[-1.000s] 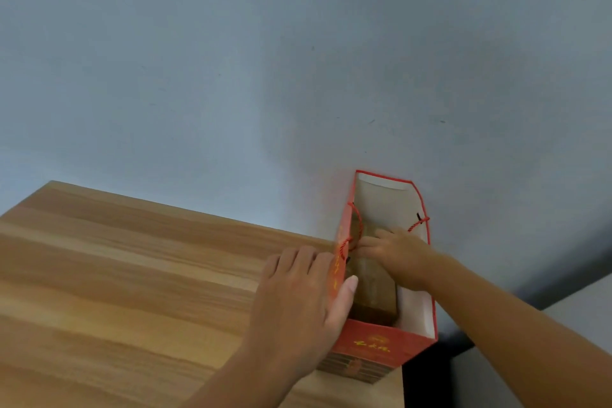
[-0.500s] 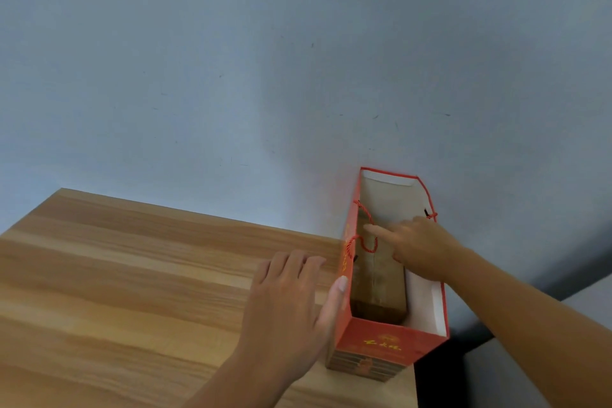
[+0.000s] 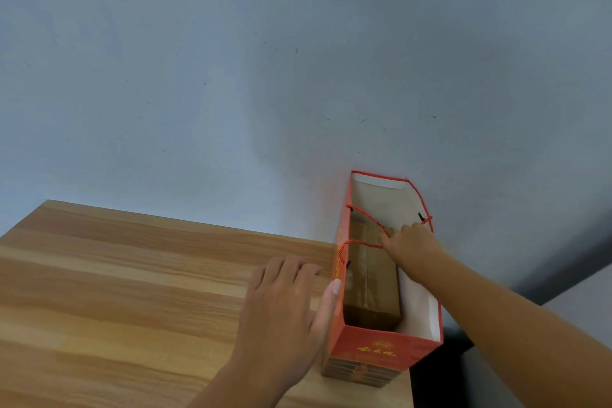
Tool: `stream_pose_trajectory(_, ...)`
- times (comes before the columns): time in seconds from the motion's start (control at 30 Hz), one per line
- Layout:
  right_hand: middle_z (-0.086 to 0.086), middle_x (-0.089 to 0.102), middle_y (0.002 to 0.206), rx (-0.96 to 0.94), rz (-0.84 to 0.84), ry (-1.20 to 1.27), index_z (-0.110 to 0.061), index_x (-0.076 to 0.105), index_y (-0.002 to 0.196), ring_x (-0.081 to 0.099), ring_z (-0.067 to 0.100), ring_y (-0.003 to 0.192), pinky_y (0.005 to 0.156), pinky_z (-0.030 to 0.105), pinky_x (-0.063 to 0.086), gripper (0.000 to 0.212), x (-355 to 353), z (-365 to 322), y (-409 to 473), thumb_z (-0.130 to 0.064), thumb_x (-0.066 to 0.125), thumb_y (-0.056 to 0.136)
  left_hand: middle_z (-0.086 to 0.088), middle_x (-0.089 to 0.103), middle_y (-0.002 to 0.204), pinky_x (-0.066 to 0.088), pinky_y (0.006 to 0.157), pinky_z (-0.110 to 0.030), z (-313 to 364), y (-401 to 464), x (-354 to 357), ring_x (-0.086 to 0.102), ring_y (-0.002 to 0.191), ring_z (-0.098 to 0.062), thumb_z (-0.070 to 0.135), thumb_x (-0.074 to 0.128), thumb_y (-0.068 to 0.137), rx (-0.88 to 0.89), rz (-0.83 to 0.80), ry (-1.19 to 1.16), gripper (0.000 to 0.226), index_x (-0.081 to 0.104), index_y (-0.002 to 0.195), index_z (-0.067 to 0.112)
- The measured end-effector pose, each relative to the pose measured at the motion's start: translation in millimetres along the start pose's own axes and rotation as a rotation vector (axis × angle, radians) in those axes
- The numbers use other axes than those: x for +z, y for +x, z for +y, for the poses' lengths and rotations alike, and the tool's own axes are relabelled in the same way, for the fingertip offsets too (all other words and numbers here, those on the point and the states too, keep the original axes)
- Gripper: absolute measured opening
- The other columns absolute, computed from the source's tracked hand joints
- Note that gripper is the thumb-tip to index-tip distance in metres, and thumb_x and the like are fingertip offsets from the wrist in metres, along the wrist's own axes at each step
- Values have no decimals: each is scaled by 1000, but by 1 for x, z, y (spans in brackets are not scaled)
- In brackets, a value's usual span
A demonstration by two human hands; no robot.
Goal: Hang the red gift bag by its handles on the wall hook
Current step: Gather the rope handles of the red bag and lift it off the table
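The red gift bag stands upright and open at the right end of the wooden table, its far end against the wall. A brown box lies inside it. My right hand reaches into the bag's mouth and pinches the left red cord handle, drawn taut across the opening. The right handle's cord shows at the right wall of the bag. My left hand rests flat on the table, thumb against the bag's left side. No wall hook is in view.
A plain blue-grey wall fills the upper view. The table's right edge runs just under the bag, with a dark gap and a pale surface beyond it.
My right hand has shifted right inside the bag, pulling the left cord handle across the opening. My left hand slid back slightly from the bag's side.
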State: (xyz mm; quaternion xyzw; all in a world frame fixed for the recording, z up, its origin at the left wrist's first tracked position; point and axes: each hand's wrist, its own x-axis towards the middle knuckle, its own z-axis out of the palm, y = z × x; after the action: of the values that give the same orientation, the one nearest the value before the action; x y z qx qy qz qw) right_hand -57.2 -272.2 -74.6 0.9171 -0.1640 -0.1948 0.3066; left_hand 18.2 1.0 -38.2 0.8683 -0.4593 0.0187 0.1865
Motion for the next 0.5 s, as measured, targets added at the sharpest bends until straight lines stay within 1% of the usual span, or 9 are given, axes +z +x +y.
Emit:
stream_pose_trajectory(0.07, 8, 78, 103, 34, -53, -6, -9, 66, 117, 74, 24, 93, 88, 38, 56, 25, -3, -2, 0, -3, 70, 93, 17, 69, 113, 49, 97, -31, 0, 0, 1, 62, 108, -8, 60, 35, 100, 0, 1, 2, 46, 70, 115, 34)
stream_pose_trajectory(0.13, 7, 79, 102, 44, -78, -6, -9, 71, 111, 73, 23, 94, 90, 38, 55, 18, -7, -2, 0, -4, 69, 94, 17, 70, 113, 49, 97, -31, 1, 1, 1, 62, 108, -8, 60, 34, 100, -3, -2, 6, 47, 70, 115, 34)
stream_pose_trajectory(0.2, 6, 78, 104, 30, -66, -58, -11, 71, 111, 69, 24, 98, 95, 40, 53, 18, -8, 0, 0, -14, 73, 94, 17, 70, 114, 48, 98, -30, 2, 1, 0, 61, 109, -7, 61, 31, 100, -8, -14, 8, 50, 70, 116, 34)
stream_pose_trajectory(0.27, 4, 77, 109, 23, -71, -115, -14, 70, 113, 63, 25, 106, 105, 42, 44, 25, -8, 4, -1, -25, 75, 92, 17, 69, 116, 47, 99, -29, 4, 2, -1, 60, 111, -6, 62, 28, 100, -9, -30, 7, 52, 69, 117, 35)
stream_pose_trajectory(0.3, 3, 77, 109, 20, -93, -123, -16, 70, 113, 62, 25, 108, 109, 43, 41, 25, -8, 5, -3, -28, 75, 92, 17, 68, 116, 47, 99, -29, 5, 2, -1, 60, 111, -6, 62, 28, 99, -8, -34, 9, 52, 68, 117, 35)
stream_pose_trajectory(0.33, 1, 77, 107, 21, -118, -119, -17, 70, 113, 63, 23, 107, 111, 43, 38, 23, -8, 5, -4, -28, 74, 92, 17, 68, 116, 47, 100, -29, 6, 3, -1, 60, 111, -7, 61, 28, 99, -6, -32, 10, 51, 68, 117, 35)
stream_pose_trajectory(0.43, -3, 76, 95, 28, -162, -79, -20, 70, 109, 67, 19, 98, 110, 40, 37, 16, -11, 3, -9, -21, 72, 93, 16, 70, 112, 50, 97, -30, 9, 2, -3, 62, 108, -8, 60, 31, 99, -1, -15, 4, 50, 70, 114, 33)
stream_pose_trajectory(0.47, -2, 75, 95, 31, -161, -59, -19, 70, 110, 68, 19, 98, 111, 41, 36, 17, -13, 4, -11, -19, 72, 93, 16, 70, 111, 50, 97, -30, 9, 2, -4, 63, 107, -8, 60, 30, 99, -2, -12, 0, 51, 71, 113, 33)
stream_pose_trajectory(0.5, 0, 76, 99, 29, -155, -29, -17, 69, 112, 68, 21, 101, 112, 42, 36, 19, -16, 5, -13, -17, 72, 93, 16, 70, 111, 50, 97, -30, 10, 2, -5, 63, 107, -8, 60, 30, 99, -4, -14, -2, 51, 71, 113, 33)
